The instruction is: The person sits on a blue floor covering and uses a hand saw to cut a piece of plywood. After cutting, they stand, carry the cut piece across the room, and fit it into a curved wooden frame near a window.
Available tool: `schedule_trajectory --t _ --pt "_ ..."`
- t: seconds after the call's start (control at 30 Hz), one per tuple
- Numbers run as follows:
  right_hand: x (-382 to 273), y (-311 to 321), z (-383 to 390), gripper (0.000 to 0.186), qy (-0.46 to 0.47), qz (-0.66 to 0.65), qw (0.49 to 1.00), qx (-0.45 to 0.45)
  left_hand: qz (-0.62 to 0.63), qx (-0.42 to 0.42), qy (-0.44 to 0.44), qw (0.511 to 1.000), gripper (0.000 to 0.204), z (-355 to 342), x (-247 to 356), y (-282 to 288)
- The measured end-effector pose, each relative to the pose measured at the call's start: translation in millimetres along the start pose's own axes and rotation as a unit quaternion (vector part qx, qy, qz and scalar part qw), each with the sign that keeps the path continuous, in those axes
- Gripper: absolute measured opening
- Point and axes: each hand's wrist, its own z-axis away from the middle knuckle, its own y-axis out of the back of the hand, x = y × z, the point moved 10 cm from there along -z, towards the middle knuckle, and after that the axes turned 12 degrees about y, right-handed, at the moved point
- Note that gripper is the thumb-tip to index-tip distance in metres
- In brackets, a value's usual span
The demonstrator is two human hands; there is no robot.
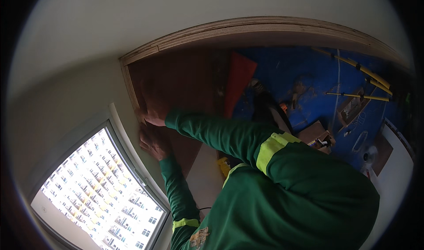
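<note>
My right hand (155,113) is at the lower end of a short plywood edge strip (129,84), beside the wall. Its fingers are bent and closed at the strip. Just below it is my left hand (153,143), its fingers curled toward the same end; what they hold, if anything, is hidden. A long layered plywood edge (247,26) meets the short strip at a corner and curves across the top. Inside that corner, a dark reddish-brown panel (185,84) lies in shadow. Both my arms wear green sleeves with yellow-green bands.
A bright window (104,188) stands at the lower left, its frame close to my left arm. On the blue floor covering (287,69) are a red panel (238,80), yellow rods (371,75), an open box (319,137) and a long tray (353,109).
</note>
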Motion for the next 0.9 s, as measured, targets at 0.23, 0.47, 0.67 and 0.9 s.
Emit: schedule_trajectory --t 0.23,0.47,0.67,0.9 --pt "13.6 -29.3 2.5 0.113 -0.027 -0.080 0.995 -0.049 -0.010 -0.032 0.021 0.999 0.062 -2.4 -0.9 -0.7" --pt "10.6 -19.7 46.8 0.109 -0.005 -0.120 0.985 -0.122 -0.006 -0.053 0.022 0.998 0.065 -1.7 -4.9 -6.6" --pt "30.8 -53.2 171.8 0.096 -0.039 -0.142 0.952 -0.267 0.005 -0.060 0.027 0.998 0.065 -2.2 -8.9 -9.7" --pt "79.3 -61.0 187.5 0.072 -0.095 -0.293 0.935 -0.178 0.088 -0.030 0.013 0.996 0.064 -0.8 -9.5 -3.3"
